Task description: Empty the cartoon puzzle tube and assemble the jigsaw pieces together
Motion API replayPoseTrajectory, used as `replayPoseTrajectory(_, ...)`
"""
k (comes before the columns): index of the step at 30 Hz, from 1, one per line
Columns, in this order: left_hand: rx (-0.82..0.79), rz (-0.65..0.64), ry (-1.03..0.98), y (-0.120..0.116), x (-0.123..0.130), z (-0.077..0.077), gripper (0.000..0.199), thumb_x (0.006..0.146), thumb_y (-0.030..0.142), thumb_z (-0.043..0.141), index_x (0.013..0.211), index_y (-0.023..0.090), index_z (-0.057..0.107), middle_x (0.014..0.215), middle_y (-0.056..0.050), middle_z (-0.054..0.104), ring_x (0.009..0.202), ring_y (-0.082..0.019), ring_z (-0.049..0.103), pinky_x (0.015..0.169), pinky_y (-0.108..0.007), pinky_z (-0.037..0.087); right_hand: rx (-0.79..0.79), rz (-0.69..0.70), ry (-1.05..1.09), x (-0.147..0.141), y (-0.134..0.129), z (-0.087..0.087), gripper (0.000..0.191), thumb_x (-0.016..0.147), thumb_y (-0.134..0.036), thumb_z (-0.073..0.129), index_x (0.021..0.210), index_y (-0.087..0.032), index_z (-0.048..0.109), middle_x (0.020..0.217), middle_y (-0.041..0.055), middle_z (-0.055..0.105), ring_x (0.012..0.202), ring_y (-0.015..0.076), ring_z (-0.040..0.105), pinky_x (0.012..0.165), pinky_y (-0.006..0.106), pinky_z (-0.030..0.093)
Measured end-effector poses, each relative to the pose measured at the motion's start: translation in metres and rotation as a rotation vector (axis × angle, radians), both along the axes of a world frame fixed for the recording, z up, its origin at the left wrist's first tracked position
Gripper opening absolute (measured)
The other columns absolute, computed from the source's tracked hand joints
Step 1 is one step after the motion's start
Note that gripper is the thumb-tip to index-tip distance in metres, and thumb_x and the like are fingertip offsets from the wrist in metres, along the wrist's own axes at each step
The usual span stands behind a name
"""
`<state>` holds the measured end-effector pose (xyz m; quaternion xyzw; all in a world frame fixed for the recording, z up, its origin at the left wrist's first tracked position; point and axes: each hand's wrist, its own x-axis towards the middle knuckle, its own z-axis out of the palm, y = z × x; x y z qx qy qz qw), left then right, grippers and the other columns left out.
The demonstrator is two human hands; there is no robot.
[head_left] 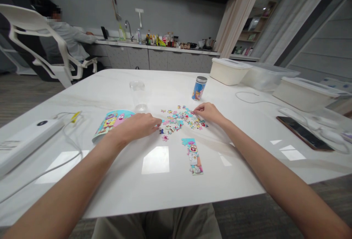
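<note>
Loose jigsaw puzzle pieces (180,116) lie in a small heap on the white table. My left hand (143,125) is at the heap's left edge, fingers curled together; anything in them is hidden. On the right edge, my right hand (209,113) has its thumb and fingertips pinched on a small puzzle piece. Nearer to me lies a joined strip of puzzle (194,157) showing a cartoon figure in white. Partly behind my left forearm is a curved cartoon picture sheet (114,120). A clear jar (139,96) and a blue cartoon tin (199,88) with a grey lid stand beyond the heap.
A white power strip (30,141) with cables lies at the left. Lidded storage boxes (229,72) line the right back, with a dark phone (304,133) in front. A person (68,37) sits by the far kitchen counter, beside a white chair (52,44).
</note>
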<state>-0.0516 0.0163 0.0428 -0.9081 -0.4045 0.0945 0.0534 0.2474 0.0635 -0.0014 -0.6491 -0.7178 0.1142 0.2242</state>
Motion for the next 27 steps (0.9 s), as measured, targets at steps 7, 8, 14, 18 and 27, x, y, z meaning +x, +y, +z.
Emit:
replayPoseTrajectory(7, 0.009, 0.009, 0.003, 0.0010, 0.0006, -0.0016, 0.029, 0.095, 0.026, 0.038, 0.096, 0.020, 0.066, 0.071, -0.008, 0.065, 0.069, -0.020, 0.065, 0.061, -0.028, 0.043, -0.017, 0.086, -0.003, -0.0028, -0.0003, -0.0005, 0.018, 0.076, -0.035, 0.070, 0.081, -0.019, 0.076, 0.077, 0.0041, 0.074, 0.073, 0.0168, 0.064, 0.068, 0.026, 0.046)
replayPoseTrajectory(8, 0.008, 0.011, 0.005, 0.0009, 0.0009, -0.0014, 0.030, 0.095, 0.026, 0.037, 0.096, 0.020, 0.066, 0.071, -0.008, 0.065, 0.069, -0.020, 0.065, 0.061, -0.028, 0.043, -0.011, 0.093, -0.007, -0.0029, -0.0002, -0.0008, 0.017, 0.076, -0.034, 0.070, 0.083, -0.019, 0.076, 0.077, 0.0036, 0.073, 0.072, 0.0163, 0.063, 0.069, 0.026, 0.046)
replayPoseTrajectory(14, -0.008, 0.017, -0.022, 0.0021, 0.0010, -0.0022, 0.029, 0.094, 0.027, 0.038, 0.094, 0.020, 0.066, 0.071, -0.009, 0.065, 0.066, -0.021, 0.064, 0.061, -0.030, 0.043, -0.071, 0.079, 0.085, -0.0031, 0.0020, -0.0014, 0.018, 0.073, -0.034, 0.071, 0.080, -0.018, 0.074, 0.075, 0.0028, 0.072, 0.068, 0.0150, 0.061, 0.065, 0.026, 0.045)
replayPoseTrajectory(18, -0.008, 0.021, -0.024, 0.0018, 0.0008, -0.0025, 0.029, 0.095, 0.027, 0.038, 0.094, 0.021, 0.066, 0.072, -0.009, 0.065, 0.067, -0.022, 0.064, 0.062, -0.030, 0.044, -0.083, -0.002, 0.195, 0.0002, 0.0053, -0.0017, 0.018, 0.074, -0.033, 0.067, 0.077, -0.016, 0.073, 0.073, 0.0041, 0.071, 0.065, 0.0150, 0.061, 0.061, 0.026, 0.044)
replayPoseTrajectory(27, -0.013, 0.028, 0.008, 0.0000, 0.0019, 0.0000, 0.031, 0.095, 0.026, 0.035, 0.095, 0.020, 0.065, 0.071, -0.008, 0.064, 0.066, -0.021, 0.063, 0.061, -0.030, 0.044, -0.006, -0.089, 0.039, 0.0033, 0.0023, -0.0066, 0.010, 0.075, -0.024, 0.065, 0.069, -0.017, 0.069, 0.076, 0.0063, 0.073, 0.074, 0.0182, 0.065, 0.066, 0.026, 0.045)
